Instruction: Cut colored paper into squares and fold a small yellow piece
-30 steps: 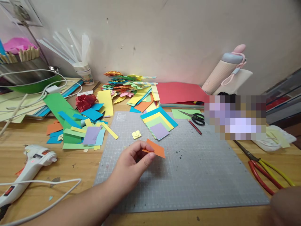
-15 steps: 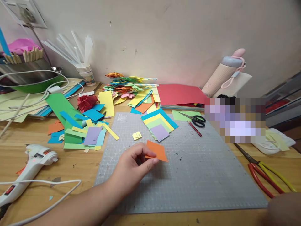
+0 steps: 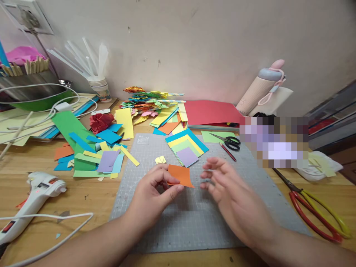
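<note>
An orange paper square (image 3: 180, 174) is pinched by its left edge between the thumb and fingers of my left hand (image 3: 155, 193), above the grey cutting mat (image 3: 167, 233). To its right, my right hand (image 3: 233, 196) is slightly blurred, its fingers apart and curved with nothing in them. A small folded yellow paper piece (image 3: 160, 160) lies on the mat just beyond my left hand. Behind the orange square rests a fan of stacked paper squares (image 3: 187, 155) in blue, yellow, green and purple.
Small black-handled scissors (image 3: 232, 143) and a red pencil (image 3: 228, 152) lie on the mat's far right. Large red-and-yellow-handled scissors (image 3: 314, 211) lie at the right. Coloured paper scraps (image 3: 108, 159) and a white glue gun (image 3: 30, 200) with its cord are on the left.
My right hand has come in from the lower right corner to beside the orange square. My left hand still holds the square, now slightly further left in view.
</note>
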Tool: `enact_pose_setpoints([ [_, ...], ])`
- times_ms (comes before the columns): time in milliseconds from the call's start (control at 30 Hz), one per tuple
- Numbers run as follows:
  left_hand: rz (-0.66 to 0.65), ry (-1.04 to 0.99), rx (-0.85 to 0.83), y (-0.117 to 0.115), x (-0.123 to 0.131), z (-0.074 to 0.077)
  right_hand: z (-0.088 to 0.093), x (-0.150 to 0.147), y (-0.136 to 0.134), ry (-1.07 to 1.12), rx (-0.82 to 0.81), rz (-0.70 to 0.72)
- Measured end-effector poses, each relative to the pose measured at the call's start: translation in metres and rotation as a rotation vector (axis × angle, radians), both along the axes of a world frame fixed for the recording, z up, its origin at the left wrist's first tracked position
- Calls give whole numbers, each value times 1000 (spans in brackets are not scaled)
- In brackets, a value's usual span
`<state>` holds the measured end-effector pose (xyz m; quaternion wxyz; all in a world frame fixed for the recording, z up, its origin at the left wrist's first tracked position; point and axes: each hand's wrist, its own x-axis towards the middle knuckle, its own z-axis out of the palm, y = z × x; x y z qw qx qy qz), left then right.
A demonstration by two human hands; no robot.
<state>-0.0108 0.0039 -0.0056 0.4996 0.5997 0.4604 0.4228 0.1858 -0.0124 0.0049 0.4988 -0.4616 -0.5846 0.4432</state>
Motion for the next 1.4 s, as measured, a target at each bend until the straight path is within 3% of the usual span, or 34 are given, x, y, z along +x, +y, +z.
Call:
enact_pose_setpoints([
  [100, -16, -15, 22, 0, 0, 1, -13, -13, 9, 383, -458, 82],
  [167, -44, -20, 39, 1, 0, 2, -17, -18, 13, 515, -626, 211],
  [267, -94, -5, 63, 1, 1, 1, -19, -20, 14, 498, -661, 319],
  [467, -119, 120, 90, 1, 0, -2, -21, -17, 16, 389, -607, 304],
  [600, -91, 428, 427, -2, -5, 2, -23, -14, 19, 313, -608, 312],
  [733, -241, 660, 685, -8, -6, 6, -20, -10, 22, 33, -606, 383],
  [800, -256, 723, 706, -11, -4, 6, -15, -6, 22, -222, -514, 384],
  [900, -278, 815, 691, -16, -1, 2, -7, 0, 21, -631, -184, 334],
  [1000, -311, 857, 660, -17, 2, 0, -2, 3, 15, -817, 119, 414],
  [1067, -313, 877, 629, -17, 3, 1, -2, 4, 10, -881, 233, 488],
  [1200, -317, 985, 557, -16, 4, 3, -6, 2, 4, -1021, 279, 519],
  [1400, -348, 1036, 476, -14, 3, 4, -13, 1, 4, -985, 287, 515],
])
